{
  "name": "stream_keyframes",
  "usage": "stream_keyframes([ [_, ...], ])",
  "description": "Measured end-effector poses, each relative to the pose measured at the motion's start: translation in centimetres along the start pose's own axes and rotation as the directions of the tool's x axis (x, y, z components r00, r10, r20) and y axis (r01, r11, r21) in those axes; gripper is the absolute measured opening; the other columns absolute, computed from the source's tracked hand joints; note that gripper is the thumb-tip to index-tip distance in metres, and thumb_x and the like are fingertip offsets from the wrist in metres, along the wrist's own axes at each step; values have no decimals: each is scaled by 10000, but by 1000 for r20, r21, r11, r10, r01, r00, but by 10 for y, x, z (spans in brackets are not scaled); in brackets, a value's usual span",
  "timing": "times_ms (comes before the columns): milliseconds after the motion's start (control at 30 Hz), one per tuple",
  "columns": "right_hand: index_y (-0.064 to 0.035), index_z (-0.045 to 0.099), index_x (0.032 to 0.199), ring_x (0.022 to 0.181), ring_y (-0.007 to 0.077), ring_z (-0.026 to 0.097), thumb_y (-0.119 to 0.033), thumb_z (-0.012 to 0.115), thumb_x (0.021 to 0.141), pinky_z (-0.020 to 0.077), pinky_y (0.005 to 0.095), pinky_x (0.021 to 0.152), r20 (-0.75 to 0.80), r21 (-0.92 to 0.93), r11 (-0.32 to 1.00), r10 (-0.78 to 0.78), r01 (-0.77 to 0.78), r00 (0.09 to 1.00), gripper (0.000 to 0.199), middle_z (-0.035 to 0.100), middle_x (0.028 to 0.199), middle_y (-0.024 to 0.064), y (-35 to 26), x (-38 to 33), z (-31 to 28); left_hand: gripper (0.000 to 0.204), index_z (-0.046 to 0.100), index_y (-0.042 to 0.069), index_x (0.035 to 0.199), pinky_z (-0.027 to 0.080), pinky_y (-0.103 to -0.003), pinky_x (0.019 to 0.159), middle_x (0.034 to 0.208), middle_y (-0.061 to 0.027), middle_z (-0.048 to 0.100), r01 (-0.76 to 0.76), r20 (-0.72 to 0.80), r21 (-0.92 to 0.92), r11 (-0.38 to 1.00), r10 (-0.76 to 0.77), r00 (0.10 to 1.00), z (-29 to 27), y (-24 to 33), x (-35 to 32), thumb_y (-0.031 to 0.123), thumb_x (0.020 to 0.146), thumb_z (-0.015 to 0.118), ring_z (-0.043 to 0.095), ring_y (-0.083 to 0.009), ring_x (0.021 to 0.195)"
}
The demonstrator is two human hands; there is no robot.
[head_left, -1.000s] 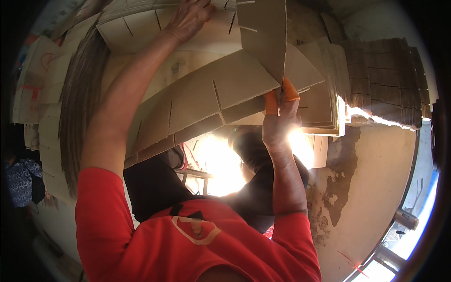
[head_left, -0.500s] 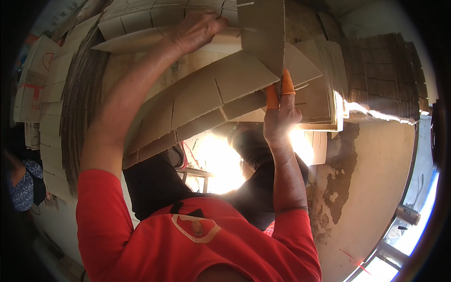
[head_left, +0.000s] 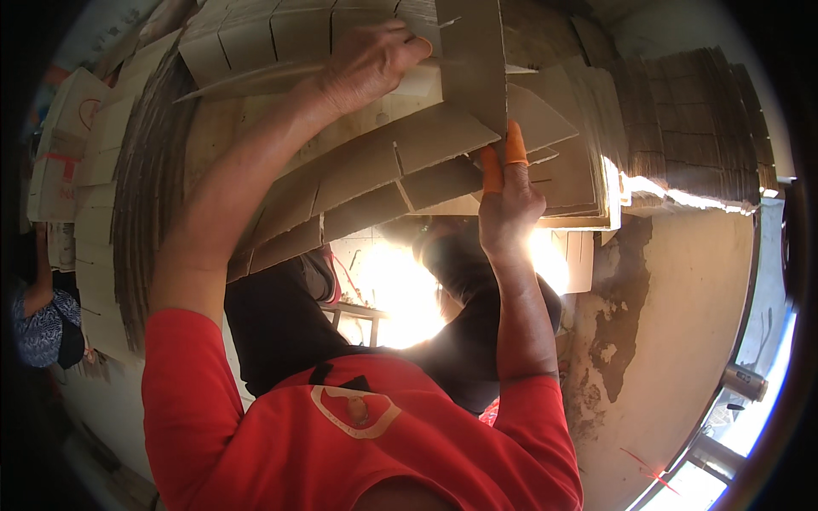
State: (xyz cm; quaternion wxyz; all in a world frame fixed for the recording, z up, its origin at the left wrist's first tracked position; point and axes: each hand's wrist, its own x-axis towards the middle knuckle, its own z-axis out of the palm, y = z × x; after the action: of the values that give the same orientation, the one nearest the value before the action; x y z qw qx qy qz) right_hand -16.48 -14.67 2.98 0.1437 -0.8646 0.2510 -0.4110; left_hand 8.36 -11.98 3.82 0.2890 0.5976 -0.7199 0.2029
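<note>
My right hand (head_left: 509, 200) grips slotted brown cardboard strips near where they cross, with orange finger covers on two fingers. A wide slotted strip (head_left: 358, 162) slants from there down to the left, above my legs, with a second layer just below it. An upright cardboard piece (head_left: 473, 60) rises from the crossing. My left hand (head_left: 375, 64) is closed, an orange cover on one fingertip, at another long cardboard strip (head_left: 247, 81) farther off. Its fingertips partly hide the contact. A pointed cardboard end (head_left: 545, 119) sticks out right of the upright piece.
Stacked slotted cardboard (head_left: 264, 34) lies at the far side, with a tall stack (head_left: 145, 196) on the left and more bundles (head_left: 690, 128) at right. A white carton (head_left: 68, 145) stands far left. Another person (head_left: 51, 324) shows at the left edge.
My left hand has come slightly nearer and to the right, and its orange-covered fingertip now shows. The cardboard pieces have shifted a little; my right hand keeps its grip.
</note>
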Motion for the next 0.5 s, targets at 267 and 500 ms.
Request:
stream_keyframes([
  [267,-117,471,1352,666,138,628,-29,582,896,478,222,599,-119,-52,998,26,-32,993,478,689,888,138,7,-13,12,160,578,24,773,463,-357,569,695,-87,553,-34,-134,-249,968,0,991,-20,36,3,-81,653,570,543,-256,677],
  [500,-73,462,1351,658,158,617,11,567,887,448,206,582,102,-131,983,146,-132,984,482,653,844,130,10,-19,7,116,591,6,784,481,-346,604,759,-99,596,74,-13,-317,945,-82,997,-43,53,-11,-56,697,635,584,-247,723],
])
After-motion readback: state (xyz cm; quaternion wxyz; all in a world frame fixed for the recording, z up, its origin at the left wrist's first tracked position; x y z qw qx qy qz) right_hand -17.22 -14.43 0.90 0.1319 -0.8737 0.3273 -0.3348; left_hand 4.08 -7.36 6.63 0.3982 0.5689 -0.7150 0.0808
